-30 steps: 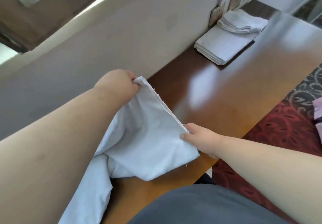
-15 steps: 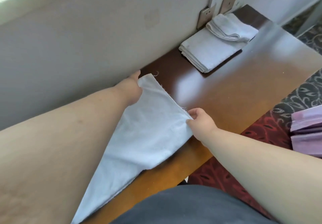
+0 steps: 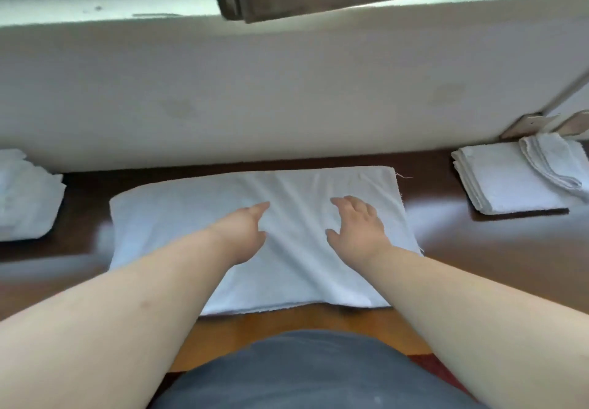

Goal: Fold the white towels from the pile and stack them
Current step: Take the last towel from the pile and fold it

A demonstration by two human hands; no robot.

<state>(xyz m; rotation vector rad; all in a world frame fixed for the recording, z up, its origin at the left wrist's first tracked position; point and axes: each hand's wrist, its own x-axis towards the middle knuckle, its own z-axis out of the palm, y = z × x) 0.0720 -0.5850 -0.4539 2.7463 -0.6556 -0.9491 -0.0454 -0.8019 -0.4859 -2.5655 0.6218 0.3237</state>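
A white towel (image 3: 287,233) lies spread flat on the dark wooden table (image 3: 494,249), just in front of the pale wall panel (image 3: 287,96), and the person has both hands on it. The left hand (image 3: 245,233) and the right hand (image 3: 357,230) rest near the middle of the cloth, a little apart, fingers straight or loosely relaxed and holding nothing, so neither grip is closed on the fabric. This looks like the smoothing step between folds: soft creases run across the cloth between the hands. The next move probably calls for taking one short edge, perhaps the frayed right one, and bringing it across to meet the other, keeping the corners square. To the right, by the wall, sits the stack of folded towels (image 3: 503,179), with a looser one draped on top; that is likely where this towel goes. At the far left lies the crumpled pile (image 3: 25,195). Nothing sits between the towel and the stack.
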